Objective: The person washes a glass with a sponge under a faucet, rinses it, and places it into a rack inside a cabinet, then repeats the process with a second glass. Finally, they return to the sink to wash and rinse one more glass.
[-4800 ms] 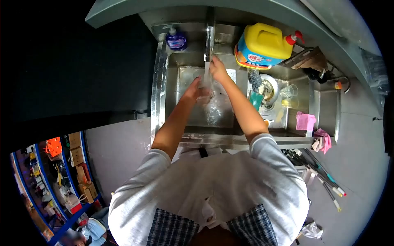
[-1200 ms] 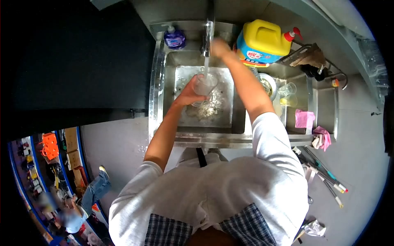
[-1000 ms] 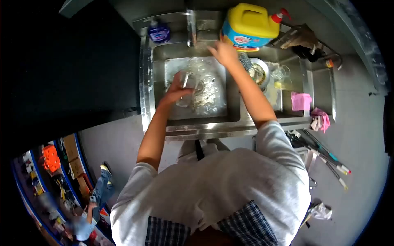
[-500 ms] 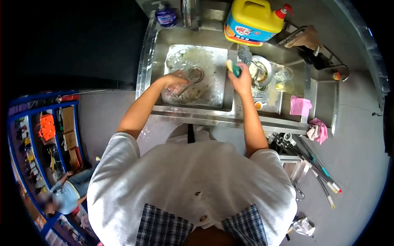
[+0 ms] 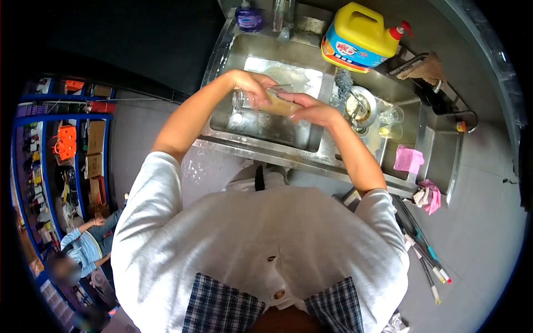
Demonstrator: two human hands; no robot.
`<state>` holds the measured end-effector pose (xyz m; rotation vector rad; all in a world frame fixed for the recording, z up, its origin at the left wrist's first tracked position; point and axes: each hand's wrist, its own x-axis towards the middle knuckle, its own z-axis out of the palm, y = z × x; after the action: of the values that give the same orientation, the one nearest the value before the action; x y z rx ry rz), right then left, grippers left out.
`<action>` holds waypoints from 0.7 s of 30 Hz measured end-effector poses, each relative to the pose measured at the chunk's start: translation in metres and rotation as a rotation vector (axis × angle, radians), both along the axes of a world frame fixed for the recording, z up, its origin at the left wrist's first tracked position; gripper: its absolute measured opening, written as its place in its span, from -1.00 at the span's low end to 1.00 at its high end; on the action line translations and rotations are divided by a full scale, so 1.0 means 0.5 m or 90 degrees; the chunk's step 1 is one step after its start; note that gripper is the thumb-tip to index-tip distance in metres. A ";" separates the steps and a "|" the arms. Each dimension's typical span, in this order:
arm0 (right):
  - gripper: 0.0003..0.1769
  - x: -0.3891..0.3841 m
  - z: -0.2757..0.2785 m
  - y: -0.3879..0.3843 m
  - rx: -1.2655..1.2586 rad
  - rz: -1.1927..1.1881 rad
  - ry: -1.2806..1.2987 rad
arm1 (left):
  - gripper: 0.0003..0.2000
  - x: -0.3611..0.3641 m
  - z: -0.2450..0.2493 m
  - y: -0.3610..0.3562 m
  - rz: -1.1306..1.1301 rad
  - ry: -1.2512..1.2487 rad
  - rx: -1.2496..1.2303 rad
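Note:
Over the left basin of the steel sink (image 5: 272,145), my two hands meet. My left hand (image 5: 252,89) is closed around a clear drinking glass (image 5: 239,101), whose end sticks out to the left of the fingers. Against the glass lies a yellowish sponge (image 5: 280,106), partly covered by fingers. My right hand (image 5: 313,110) grips this sponge from the right; its green side is hidden.
The right basin holds a white bowl (image 5: 371,102) with utensils and clear glasses (image 5: 393,115). A steel scourer (image 5: 343,82), yellow detergent jug (image 5: 360,36) and purple soap bottle (image 5: 248,19) stand around. Pink cloth (image 5: 408,160) hangs on a divider; a person (image 5: 89,252) is at lower left.
My right hand has moved left from the divider with the sponge, bringing it to the glass. My left hand has risen slightly toward it. The view has shifted a little.

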<state>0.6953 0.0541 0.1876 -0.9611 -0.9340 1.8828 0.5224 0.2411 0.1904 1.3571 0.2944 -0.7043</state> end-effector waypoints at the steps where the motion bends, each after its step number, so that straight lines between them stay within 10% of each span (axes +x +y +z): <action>1: -0.32 -0.015 -0.002 -0.004 0.078 0.001 -0.155 | -0.40 0.012 -0.014 0.001 -0.040 -0.027 0.039; 9: -0.62 0.036 -0.057 0.083 -0.083 -0.254 0.126 | -0.19 0.056 0.041 -0.082 -0.014 -0.360 0.971; 14: -0.56 0.036 -0.048 0.081 -0.050 -0.357 -0.030 | -0.20 0.067 0.083 0.008 -0.105 -0.017 0.274; 17: -0.35 0.015 -0.080 0.110 -0.165 -0.619 -0.178 | -0.26 0.069 0.111 -0.049 -0.091 -0.057 0.609; 21: -0.49 0.042 -0.093 0.130 -0.197 -0.599 -0.232 | -0.27 0.064 0.009 -0.092 0.014 -0.221 0.930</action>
<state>0.7162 0.1190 0.1411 -1.6111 -0.2562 1.0629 0.5545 0.1953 0.1948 2.8023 0.5830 -0.1171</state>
